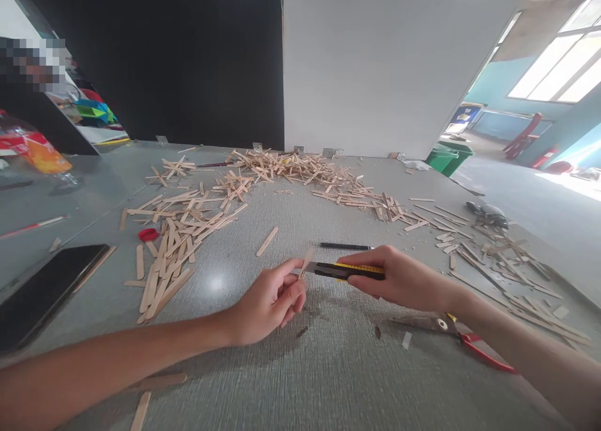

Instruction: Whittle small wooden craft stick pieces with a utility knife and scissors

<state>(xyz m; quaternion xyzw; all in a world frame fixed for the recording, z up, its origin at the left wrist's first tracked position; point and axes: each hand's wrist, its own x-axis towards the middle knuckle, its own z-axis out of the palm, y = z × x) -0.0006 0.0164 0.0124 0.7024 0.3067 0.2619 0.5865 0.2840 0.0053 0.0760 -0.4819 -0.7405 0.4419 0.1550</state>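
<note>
A short, pale wooden craft stick (307,260) is pinched between the thumb and forefinger of the left hand (270,301), above the middle of the grey textured tabletop (328,381). The stick is held tilted, its upper end leaning to the right. A yellow-and-black utility knife (347,270) is clasped in the right hand (399,279), the fingers wrapped round its handle. Its blade end is brought to the stick from the right; whether blade and wood actually touch cannot be told.

Just beyond the knife, on the far side, a slim black pen (346,246) is laid flat. A single loose wooden stick (267,241) is seen to the far left of the hands, apart from them. A few small wooden offcuts (406,339) are scattered on the near side, below the knife. A red-handled cutting tool (469,342) is laid to the right and is partly covered by the right forearm, so its type cannot be told.

A heap of wooden sticks (173,249) is spread to the left, with a small red ring (148,234) at its edge. A dark flat phone (44,290) is set further left, near the table edge. A second, tangled pile of sticks (291,165) is stretched along the far side below a white upright board (385,62), and cut scraps of wood (507,262) are strewn to the right. A green bin (448,157) is visible on the floor at the far right.
</note>
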